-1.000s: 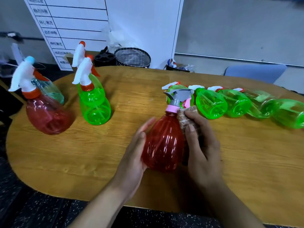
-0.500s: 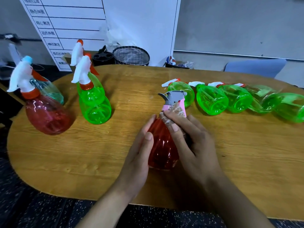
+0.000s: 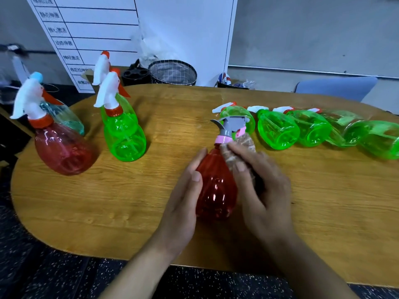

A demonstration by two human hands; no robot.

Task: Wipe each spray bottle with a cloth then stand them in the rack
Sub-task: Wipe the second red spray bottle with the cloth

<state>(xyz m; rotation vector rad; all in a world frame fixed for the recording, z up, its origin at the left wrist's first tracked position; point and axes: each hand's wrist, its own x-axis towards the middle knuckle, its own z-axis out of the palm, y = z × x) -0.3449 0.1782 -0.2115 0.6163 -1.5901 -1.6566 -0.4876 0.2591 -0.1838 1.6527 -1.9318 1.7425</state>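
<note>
While the left hand (image 3: 183, 203), fingers straight, is steadying the red spray bottle (image 3: 216, 190) at the frame's centre, the right hand (image 3: 259, 186) is pressing the cloth (image 3: 241, 145) higher now, near the pink collar (image 3: 223, 139), suggesting wiping is nearly finishing.

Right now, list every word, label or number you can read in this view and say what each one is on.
White board behind the table, left column of its grid: rows of printed Chinese characters, too blurred to read with certainty.
Spray bottles, including the red bottle being wiped: no label or print visible.
Small packages by the table's far edge: coloured print, too small to read.
Nothing else carries text.
</note>
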